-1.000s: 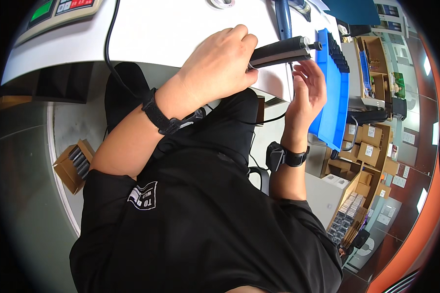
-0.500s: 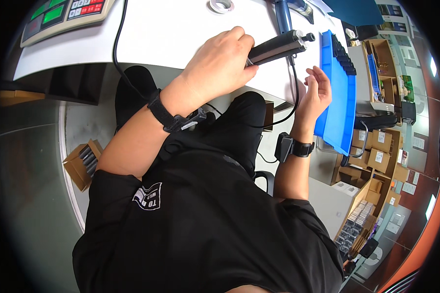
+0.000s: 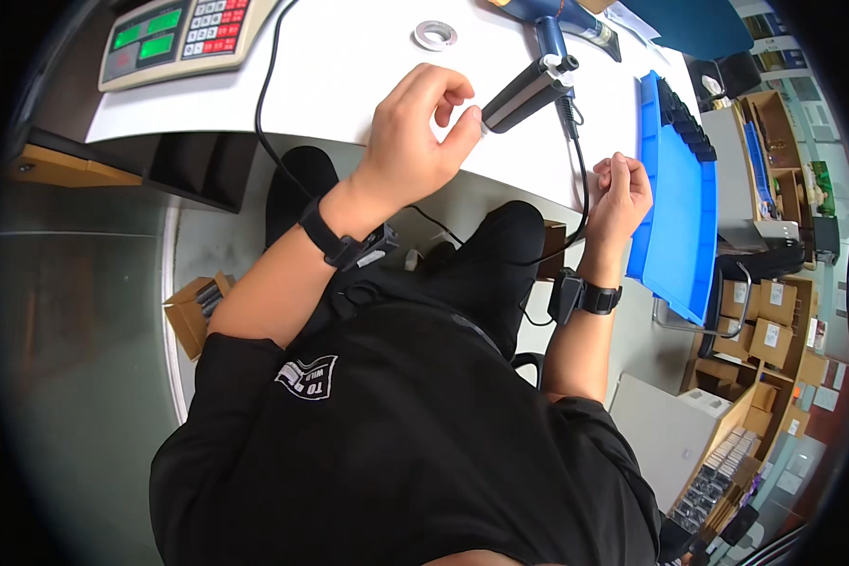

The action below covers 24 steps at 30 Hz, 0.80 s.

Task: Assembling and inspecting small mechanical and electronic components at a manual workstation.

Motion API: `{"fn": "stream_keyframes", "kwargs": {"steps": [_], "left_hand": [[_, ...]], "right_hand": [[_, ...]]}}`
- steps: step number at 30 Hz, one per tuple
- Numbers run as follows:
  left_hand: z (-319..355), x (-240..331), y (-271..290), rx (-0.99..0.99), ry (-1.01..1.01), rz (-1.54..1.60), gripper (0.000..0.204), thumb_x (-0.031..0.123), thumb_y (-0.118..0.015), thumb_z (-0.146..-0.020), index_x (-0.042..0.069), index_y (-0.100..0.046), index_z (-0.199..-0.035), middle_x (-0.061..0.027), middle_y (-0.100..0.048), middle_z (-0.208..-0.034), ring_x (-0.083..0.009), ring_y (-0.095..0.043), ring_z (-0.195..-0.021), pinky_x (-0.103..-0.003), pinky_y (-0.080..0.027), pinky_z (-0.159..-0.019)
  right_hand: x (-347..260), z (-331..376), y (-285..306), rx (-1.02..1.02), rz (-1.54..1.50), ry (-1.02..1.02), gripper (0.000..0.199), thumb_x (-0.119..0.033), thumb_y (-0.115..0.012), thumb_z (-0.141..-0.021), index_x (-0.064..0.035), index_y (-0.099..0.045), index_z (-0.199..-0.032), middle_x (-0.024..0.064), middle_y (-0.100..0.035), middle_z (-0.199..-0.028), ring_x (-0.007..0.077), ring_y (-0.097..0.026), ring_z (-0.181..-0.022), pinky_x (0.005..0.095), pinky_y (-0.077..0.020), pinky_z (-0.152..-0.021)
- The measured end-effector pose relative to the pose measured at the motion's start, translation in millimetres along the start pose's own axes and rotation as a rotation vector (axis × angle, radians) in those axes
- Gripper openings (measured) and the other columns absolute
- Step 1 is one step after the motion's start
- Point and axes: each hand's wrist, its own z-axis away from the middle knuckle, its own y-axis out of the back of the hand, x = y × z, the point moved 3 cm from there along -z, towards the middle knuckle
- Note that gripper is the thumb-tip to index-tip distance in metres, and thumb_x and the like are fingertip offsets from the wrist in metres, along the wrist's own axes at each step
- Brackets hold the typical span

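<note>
White tabletop (image 3: 340,104) fills the upper view. On or just above it, a black cylinder (image 3: 524,99) with a silver-collared end slants up rightward. Beside its lower end, the left hand (image 3: 413,141) is partly open, thumb and curled fingers apart; contact is unclear. Nearby are a blue hair dryer (image 3: 549,36) and a tape roll (image 3: 434,48). The right hand (image 3: 621,196), loosely half-open, is near a blue tray (image 3: 679,212).
</note>
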Motion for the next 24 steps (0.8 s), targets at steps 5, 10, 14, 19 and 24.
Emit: {"fn": "stream_keyframes", "kwargs": {"steps": [5, 10, 14, 19, 24], "left_hand": [[16.0, 12.4, 28.7, -0.034, -0.047, -0.088, 0.012, 0.01, -0.065, -0.093, 0.0, -0.059, -0.092, -0.0096, -0.057, -0.082, -0.02, -0.053, -0.065, -0.029, -0.046, -0.062], [15.4, 12.0, 74.4, 0.094, -0.004, -0.174, 0.012, 0.01, -0.059, -0.099, 0.0, -0.057, -0.092, -0.008, -0.057, -0.083, -0.0166, -0.052, -0.068, -0.028, -0.044, -0.062], [13.2, 24.6, 136.1, 0.386, -0.027, -0.046, 0.008, 0.009, -0.057, -0.101, 0.001, -0.055, -0.1, -0.0062, -0.057, -0.085, -0.0132, -0.052, -0.071, -0.025, -0.044, -0.065], [-1.4, 13.3, 231.0, 0.694, 0.027, 0.002, 0.008, 0.009, -0.054, -0.102, 0.003, -0.049, -0.106, -0.0027, -0.056, -0.088, -0.009, -0.051, -0.071, -0.02, -0.041, -0.064], [-33.3, 30.4, 352.2, 0.833, -0.132, -0.912, 0.029, 0.008, -0.064, -0.092, 0.0, -0.057, -0.119, -0.0095, -0.064, -0.098, -0.017, -0.062, -0.087, -0.029, -0.051, -0.082]], "right_hand": [[4.6, -1.5, 2.4, -0.032, -0.067, -0.043, 0.015, -0.009, -0.061, -0.098, -0.0014, -0.06, -0.085, 0.0026, -0.056, -0.071, 0.0062, -0.046, -0.061, 0.0205, -0.0344, -0.054], [15.0, -3.6, 13.6, -0.074, 0.006, -0.053, 0.015, -0.011, -0.062, -0.098, -0.0011, -0.06, -0.087, -0.0009, -0.053, -0.071, 0.0051, -0.045, -0.06, 0.0197, -0.0328, -0.053], [19.0, -2.5, 11.7, -0.119, -0.069, -0.073, 0.013, -0.01, -0.063, -0.098, -0.0019, -0.06, -0.088, -0.0025, -0.051, -0.072, 0.0043, -0.044, -0.061, 0.0187, -0.0327, -0.053], [26.8, -2.6, 17.1, -0.098, -0.066, -0.108, 0.013, -0.01, -0.063, -0.098, -0.0037, -0.059, -0.087, -0.0028, -0.051, -0.072, 0.0033, -0.045, -0.062, 0.0168, -0.0324, -0.054], [21.8, -1.9, 12.1, -0.104, -0.057, -0.098, 0.014, -0.011, -0.063, -0.098, -0.0047, -0.058, -0.087, -0.0029, -0.052, -0.073, 0.0026, -0.044, -0.061, 0.0165, -0.0314, -0.053]]}}
